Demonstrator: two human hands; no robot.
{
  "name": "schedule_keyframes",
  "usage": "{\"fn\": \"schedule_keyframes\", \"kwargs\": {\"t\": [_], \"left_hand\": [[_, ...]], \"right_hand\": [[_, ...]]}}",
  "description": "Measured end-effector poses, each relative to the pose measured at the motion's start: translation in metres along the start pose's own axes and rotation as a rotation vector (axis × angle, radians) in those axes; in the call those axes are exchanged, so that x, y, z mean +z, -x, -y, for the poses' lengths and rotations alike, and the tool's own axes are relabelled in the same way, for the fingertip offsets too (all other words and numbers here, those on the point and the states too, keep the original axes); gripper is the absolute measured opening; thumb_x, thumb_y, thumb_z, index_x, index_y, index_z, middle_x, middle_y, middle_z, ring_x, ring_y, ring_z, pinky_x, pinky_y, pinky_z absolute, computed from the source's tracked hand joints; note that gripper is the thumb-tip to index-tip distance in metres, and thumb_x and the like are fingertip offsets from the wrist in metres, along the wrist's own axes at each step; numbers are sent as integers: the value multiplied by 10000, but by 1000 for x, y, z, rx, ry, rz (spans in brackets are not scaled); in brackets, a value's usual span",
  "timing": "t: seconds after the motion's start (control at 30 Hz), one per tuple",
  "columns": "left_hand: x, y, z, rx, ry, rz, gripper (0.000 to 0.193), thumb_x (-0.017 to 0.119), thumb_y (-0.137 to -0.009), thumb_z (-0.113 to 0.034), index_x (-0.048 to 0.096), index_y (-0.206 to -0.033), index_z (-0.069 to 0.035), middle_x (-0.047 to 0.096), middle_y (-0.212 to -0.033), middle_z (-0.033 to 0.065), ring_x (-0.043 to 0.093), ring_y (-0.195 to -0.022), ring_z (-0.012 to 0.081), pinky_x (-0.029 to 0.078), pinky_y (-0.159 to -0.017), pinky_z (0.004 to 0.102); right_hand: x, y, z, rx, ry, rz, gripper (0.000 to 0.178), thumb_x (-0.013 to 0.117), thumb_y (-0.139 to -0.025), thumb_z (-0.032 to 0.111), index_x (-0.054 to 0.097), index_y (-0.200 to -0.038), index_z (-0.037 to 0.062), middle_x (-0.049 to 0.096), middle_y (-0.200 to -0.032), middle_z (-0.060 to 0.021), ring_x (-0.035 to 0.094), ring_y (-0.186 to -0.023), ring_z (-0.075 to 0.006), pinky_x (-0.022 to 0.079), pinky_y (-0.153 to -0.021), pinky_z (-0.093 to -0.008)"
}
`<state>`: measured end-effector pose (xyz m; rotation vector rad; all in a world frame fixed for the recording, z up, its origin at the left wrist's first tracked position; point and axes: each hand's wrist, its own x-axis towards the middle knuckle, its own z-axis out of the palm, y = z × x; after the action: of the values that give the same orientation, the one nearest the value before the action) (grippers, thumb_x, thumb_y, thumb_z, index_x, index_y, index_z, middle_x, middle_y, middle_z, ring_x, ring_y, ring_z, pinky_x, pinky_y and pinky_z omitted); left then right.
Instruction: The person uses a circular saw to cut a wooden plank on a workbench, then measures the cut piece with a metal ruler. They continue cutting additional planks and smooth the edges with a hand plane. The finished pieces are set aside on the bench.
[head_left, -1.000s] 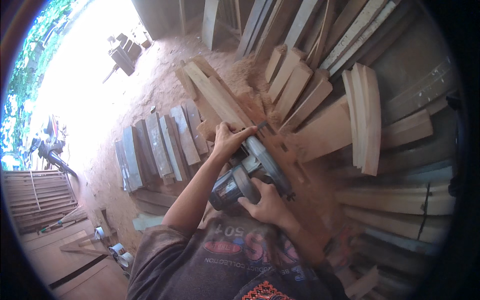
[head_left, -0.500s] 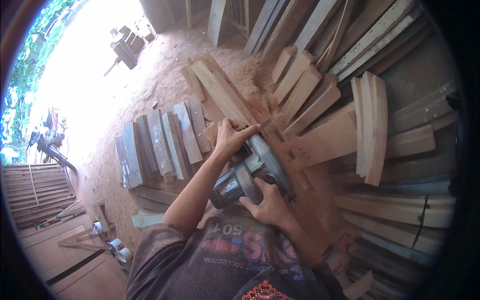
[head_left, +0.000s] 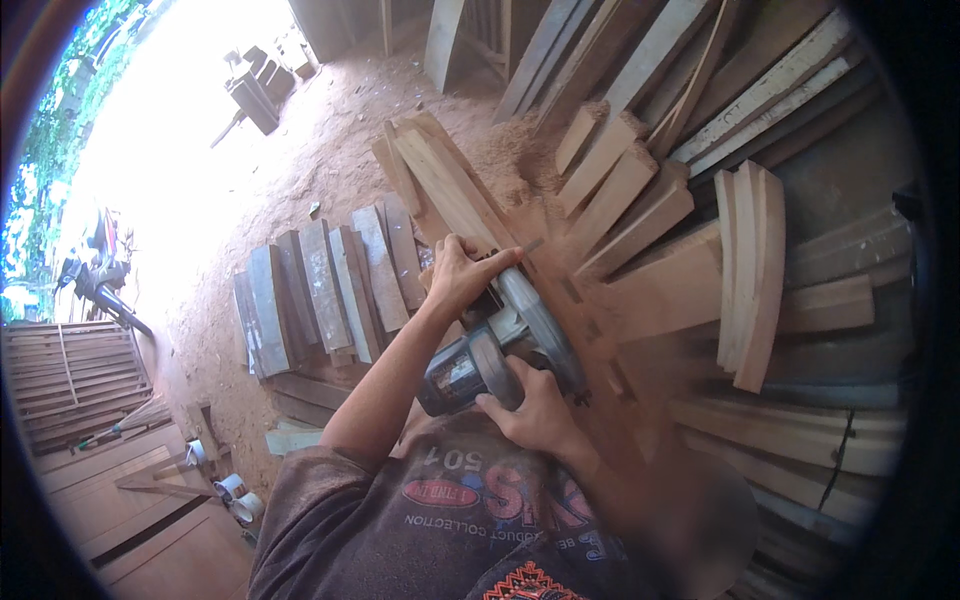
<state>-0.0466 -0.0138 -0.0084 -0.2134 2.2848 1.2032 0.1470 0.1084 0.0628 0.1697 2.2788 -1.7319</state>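
I see a big, dusty brown floor (head_left: 345, 140). A person in a dark shirt (head_left: 450, 500) is working here. On the person's left, a row of old gray boards (head_left: 325, 280) lies side by side. On the right, a few pale boards (head_left: 750, 275) lie close together. Up ahead is a long, light plank (head_left: 455, 180). The power saw (head_left: 505, 327) is over the plank's near part, just in front of the shirt. The right hand (head_left: 535, 405) has its grip closed on the saw. The left hand (head_left: 465, 272) touches the saw's front; I can't tell how wide its grip is.
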Motion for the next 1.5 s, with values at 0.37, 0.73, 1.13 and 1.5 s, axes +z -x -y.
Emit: {"fn": "schedule_keyframes", "kwargs": {"t": [0.37, 0.73, 1.13, 1.5], "left_hand": [[-19, -27, -3, 5, 21, 20, 999, 909, -682, -772, 574, -1151, 44, 538, -1231, 198, 599, -1187, 351, 547, -994, 425], [-35, -53, -2, 23, 36, -1, 1009, 931, -678, -756, 569, -1145, 62, 537, -1227, 214, 584, -1198, 346, 559, -982, 424], [-49, -82, -2, 111, -23, -78, 971, 957, -709, -699, 577, -1129, 90, 604, -1078, 206, 698, -979, 282, 612, -756, 378], [-76, -102, -16, 53, 16, 2, 1102, 925, -693, -754, 557, -1226, 137, 545, -1257, 271, 643, -1152, 389, 606, -919, 428]], "right_hand": [[0, -28, 14, 56, -11, 38, 372, 825, -914, 212, 657, -1133, -37, 761, -999, -317, 759, -1028, -492, 594, -904, -528], [2, -57, 25, 47, -25, 41, 389, 819, -920, 207, 661, -1177, -38, 759, -1047, -330, 754, -1066, -490, 595, -919, -525], [6, -85, 34, 72, -11, 46, 385, 819, -923, 233, 663, -1159, -29, 763, -1007, -315, 765, -1030, -481, 600, -901, -519], [12, -115, 38, 31, 10, 14, 361, 824, -910, 171, 689, -1168, -42, 769, -956, -228, 758, -933, -312, 588, -846, -426]]}}
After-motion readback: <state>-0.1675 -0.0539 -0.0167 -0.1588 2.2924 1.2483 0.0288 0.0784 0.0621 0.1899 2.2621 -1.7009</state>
